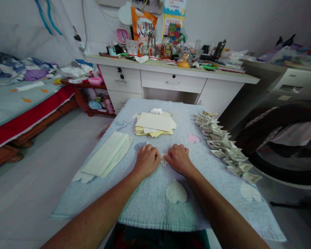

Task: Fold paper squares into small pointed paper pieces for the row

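A small folded piece of paper [163, 160] with a printed pattern lies between my hands, low over the cloth. My left hand [147, 160] has its fingers curled, thumb and fingertips pressed at the paper's left side. From the right, my right hand [180, 159] pinches the other side in the same way. Beyond them sits a stack of cream and yellow paper sheets [155, 122]. A folded pale green paper stack [107, 154] lies to the left. Along the right side runs a row of several pointed folded paper pieces [220, 138].
A light blue patterned cloth [147, 211] covers the table. Behind it stands a white desk [173, 81] crowded with jars, a pink clock [122, 36] and an orange bag [143, 29]. A bed [41, 103] is at left, a washing machine [287, 90] at right.
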A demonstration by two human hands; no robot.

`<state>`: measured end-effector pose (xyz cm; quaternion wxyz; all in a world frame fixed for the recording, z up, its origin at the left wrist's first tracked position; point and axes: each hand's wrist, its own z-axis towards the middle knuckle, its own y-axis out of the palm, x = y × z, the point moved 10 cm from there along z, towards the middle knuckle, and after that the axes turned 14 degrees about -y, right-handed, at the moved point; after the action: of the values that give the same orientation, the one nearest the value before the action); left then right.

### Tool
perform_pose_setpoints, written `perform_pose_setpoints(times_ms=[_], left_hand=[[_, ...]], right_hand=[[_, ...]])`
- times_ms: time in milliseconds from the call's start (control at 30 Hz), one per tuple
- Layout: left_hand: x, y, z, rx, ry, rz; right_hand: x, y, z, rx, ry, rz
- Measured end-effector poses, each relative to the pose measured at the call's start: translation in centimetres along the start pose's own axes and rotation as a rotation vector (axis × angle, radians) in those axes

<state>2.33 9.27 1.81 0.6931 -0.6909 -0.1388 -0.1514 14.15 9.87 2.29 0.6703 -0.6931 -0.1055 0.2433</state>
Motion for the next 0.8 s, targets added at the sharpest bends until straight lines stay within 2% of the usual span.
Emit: perform_pose_setpoints(times_ms=[433,800], left_hand=[[0.0,0.3,0.4,-0.019,-0.042,0.024],[-0.1,0.4,0.5,-0.017,-0.032,0.021]], right_hand=[[0.0,0.3,-0.5,0.032,0.017,0.026],[2.3,-0.1,-1.4,0.093,0.113,0.11]])
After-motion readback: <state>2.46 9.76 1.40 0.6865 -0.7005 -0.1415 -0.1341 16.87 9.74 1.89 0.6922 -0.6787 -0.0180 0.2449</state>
